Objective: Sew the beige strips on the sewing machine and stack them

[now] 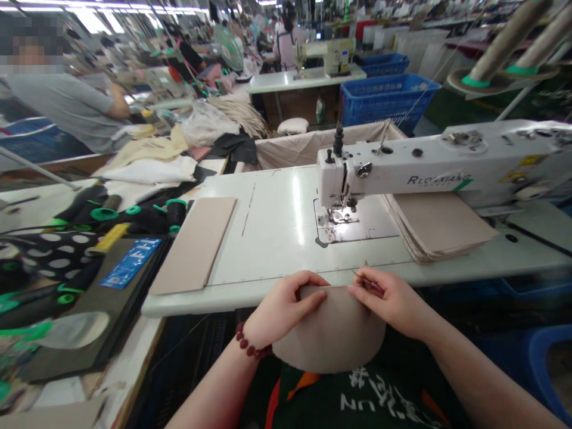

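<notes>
A beige panel of fabric or leather curves over my lap, its top edge level with the table's front edge. My left hand grips that edge, thumb on the near face and fingers behind. At the panel's upper right corner, my right hand is closed, thumb and forefinger pinched at the edge. A small, thin, pointed tool with a dark red part lies within the right fingers; its exact kind is unclear. Beyond my hands is the sewing machine, its needle area over a metal plate.
Stacked beige panels lie right of the needle and at the table's left end. Black thread spools and a blue packet crowd the left side table. Blue crates stand behind; a person in grey sits at left.
</notes>
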Tool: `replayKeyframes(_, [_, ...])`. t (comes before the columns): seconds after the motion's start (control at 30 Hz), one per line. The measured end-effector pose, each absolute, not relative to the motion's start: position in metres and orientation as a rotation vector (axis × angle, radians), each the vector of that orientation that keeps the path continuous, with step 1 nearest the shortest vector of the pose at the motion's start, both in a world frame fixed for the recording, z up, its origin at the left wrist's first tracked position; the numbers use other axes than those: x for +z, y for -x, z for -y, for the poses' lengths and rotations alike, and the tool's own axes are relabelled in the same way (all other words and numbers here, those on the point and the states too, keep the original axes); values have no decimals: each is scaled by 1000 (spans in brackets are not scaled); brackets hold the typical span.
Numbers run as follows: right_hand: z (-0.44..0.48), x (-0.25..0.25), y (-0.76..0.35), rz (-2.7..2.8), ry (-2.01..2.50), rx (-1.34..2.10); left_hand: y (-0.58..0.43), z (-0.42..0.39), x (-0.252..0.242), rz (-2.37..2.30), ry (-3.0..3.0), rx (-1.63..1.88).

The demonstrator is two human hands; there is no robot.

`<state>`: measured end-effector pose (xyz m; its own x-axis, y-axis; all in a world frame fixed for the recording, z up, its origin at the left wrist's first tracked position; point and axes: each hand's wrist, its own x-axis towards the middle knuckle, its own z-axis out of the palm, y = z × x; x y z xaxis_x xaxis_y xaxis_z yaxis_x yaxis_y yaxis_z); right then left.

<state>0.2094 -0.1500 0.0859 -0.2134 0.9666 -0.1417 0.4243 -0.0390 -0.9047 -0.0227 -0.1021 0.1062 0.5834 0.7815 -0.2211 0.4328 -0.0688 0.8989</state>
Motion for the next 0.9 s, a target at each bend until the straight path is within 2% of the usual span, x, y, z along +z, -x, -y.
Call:
replayKeyframes(0.23, [148, 101, -233, 1491, 1398, 1317, 48, 89, 115, -1089, -1719, 339])
replayKeyframes(0.7, [155, 106, -239, 1432, 1376, 1306, 60, 92, 111, -1084, -1284, 447])
replayKeyframes(0.9, [150, 103, -226, 1440, 1379, 1188, 69, 87, 121, -1109, -1611, 509])
